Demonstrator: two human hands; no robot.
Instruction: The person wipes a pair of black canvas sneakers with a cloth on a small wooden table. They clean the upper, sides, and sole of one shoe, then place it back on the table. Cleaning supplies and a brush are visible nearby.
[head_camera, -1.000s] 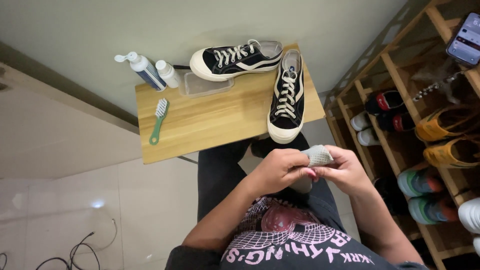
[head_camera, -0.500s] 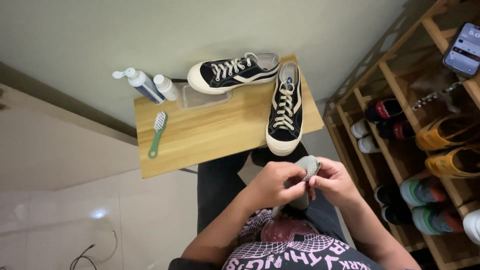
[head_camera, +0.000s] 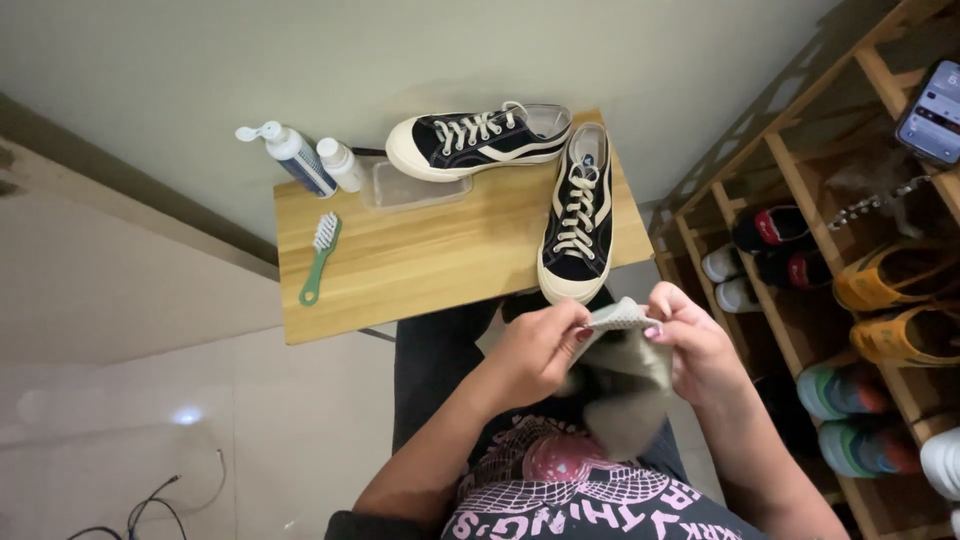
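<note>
Over my lap, my left hand (head_camera: 535, 350) and my right hand (head_camera: 695, 345) both grip a grey cloth (head_camera: 630, 375); its upper edge is pinched between my fingers and the rest hangs down. Just beyond my hands stands a small wooden table (head_camera: 430, 260). A black sneaker with white laces (head_camera: 575, 215) lies on its right side, toe pointing toward me. A second matching sneaker (head_camera: 475, 142) rests sideways along the far edge, partly on a clear plastic tray (head_camera: 405, 187).
A green-handled brush (head_camera: 320, 257) lies on the table's left part. A pump bottle (head_camera: 290, 158) and a small white bottle (head_camera: 342, 165) stand at the far left corner. A wooden shoe rack (head_camera: 800, 190) with several shoes fills the right; a phone (head_camera: 933, 100) sits on it.
The bunched cloth has been opened out and now hangs between my hands. The view has shifted slightly, so the table sits lower and closer.
</note>
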